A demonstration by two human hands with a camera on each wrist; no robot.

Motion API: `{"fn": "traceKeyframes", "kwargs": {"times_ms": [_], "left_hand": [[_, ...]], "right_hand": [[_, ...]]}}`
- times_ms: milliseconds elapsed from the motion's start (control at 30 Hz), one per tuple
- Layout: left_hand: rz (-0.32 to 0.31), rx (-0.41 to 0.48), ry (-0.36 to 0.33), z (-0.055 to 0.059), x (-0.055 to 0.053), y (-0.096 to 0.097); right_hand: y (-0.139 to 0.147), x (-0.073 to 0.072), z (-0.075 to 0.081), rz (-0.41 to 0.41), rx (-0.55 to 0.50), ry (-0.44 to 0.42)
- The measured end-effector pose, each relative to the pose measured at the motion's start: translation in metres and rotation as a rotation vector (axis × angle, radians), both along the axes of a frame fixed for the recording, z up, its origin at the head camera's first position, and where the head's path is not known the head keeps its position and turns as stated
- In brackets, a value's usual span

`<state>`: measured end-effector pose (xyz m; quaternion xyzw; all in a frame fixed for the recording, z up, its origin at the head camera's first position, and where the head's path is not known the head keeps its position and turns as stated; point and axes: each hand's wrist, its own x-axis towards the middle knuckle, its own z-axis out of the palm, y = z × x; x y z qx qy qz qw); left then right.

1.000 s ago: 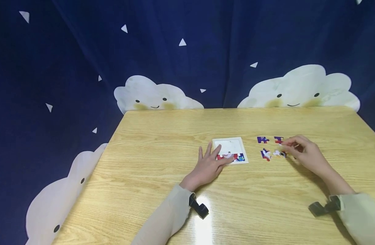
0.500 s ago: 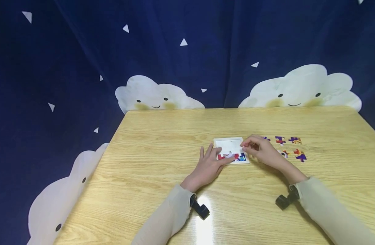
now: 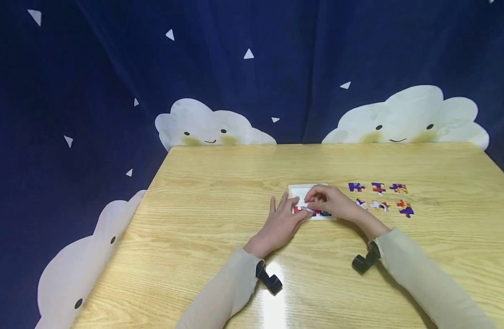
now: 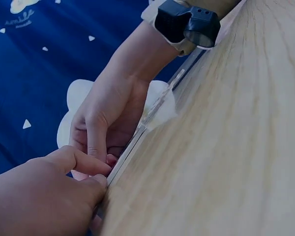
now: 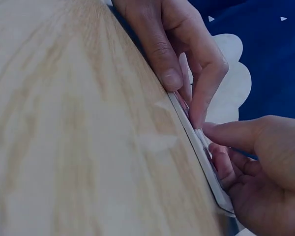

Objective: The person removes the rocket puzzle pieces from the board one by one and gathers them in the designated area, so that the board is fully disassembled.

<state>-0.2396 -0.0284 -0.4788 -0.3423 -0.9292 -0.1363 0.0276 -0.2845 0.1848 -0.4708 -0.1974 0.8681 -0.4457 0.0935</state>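
A white square puzzle frame [image 3: 296, 186] lies on the table, with colourful jigsaw pieces [image 3: 298, 210] along its near side and bare white backing above them. My left hand [image 3: 278, 227] rests on its left part, fingers spread, with the thumb on the near edge. From the right, my right hand [image 3: 331, 201] reaches over the frame, its thumb and fingers bent down close to the left thumb. Both hands meet low at the frame's edge [image 5: 199, 152] in the right wrist view. I cannot tell whether the right fingertips pinch a piece. The right hand covers much of the frame.
Several loose jigsaw pieces [image 3: 380, 206] lie in two rows on the wooden table [image 3: 219, 192], to the right of the frame. A dark blue curtain [image 3: 219, 55] with clouds hangs behind the table. Black wrist cameras [image 3: 272, 284] sit at both cuffs.
My right hand has moved left from the loose pieces to over the frame, uncovering the rows of pieces. The left hand has stayed on the frame.
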Motion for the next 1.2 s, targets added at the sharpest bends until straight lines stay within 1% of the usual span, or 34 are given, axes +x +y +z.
{"fn": "traceKeyframes", "kwargs": {"times_ms": [133, 233, 333, 433, 533, 733, 833, 1000, 1200], "left_hand": [[-0.01, -0.025, 0.002, 0.001, 0.002, -0.004], [-0.038, -0.046, 0.033, 0.001, 0.002, -0.009], [-0.071, -0.057, 0.04, 0.0, 0.002, -0.014], [-0.102, -0.065, 0.019, 0.001, 0.001, -0.018], [-0.128, -0.083, 0.0, 0.003, -0.001, -0.022], [-0.161, -0.12, -0.036, 0.005, -0.003, -0.026], [-0.167, -0.116, -0.042, 0.006, -0.003, -0.028], [-0.156, -0.096, -0.057, 0.006, -0.003, -0.028], [-0.15, -0.104, -0.028, 0.005, -0.002, -0.027]], "right_hand": [[0.0, 0.0, 0.001, 0.009, 0.019, -0.024], [-0.001, 0.0, 0.002, 0.011, 0.03, -0.023], [-0.002, 0.0, 0.002, 0.012, 0.038, -0.008], [-0.004, 0.0, 0.003, 0.018, 0.045, 0.008], [-0.006, 0.001, 0.005, 0.014, 0.046, 0.003], [-0.01, 0.003, 0.007, 0.009, 0.074, 0.005], [-0.012, 0.004, 0.008, 0.017, 0.083, 0.024], [-0.016, 0.006, 0.008, 0.045, 0.106, 0.067], [-0.018, 0.007, 0.007, 0.07, 0.123, 0.084]]}}
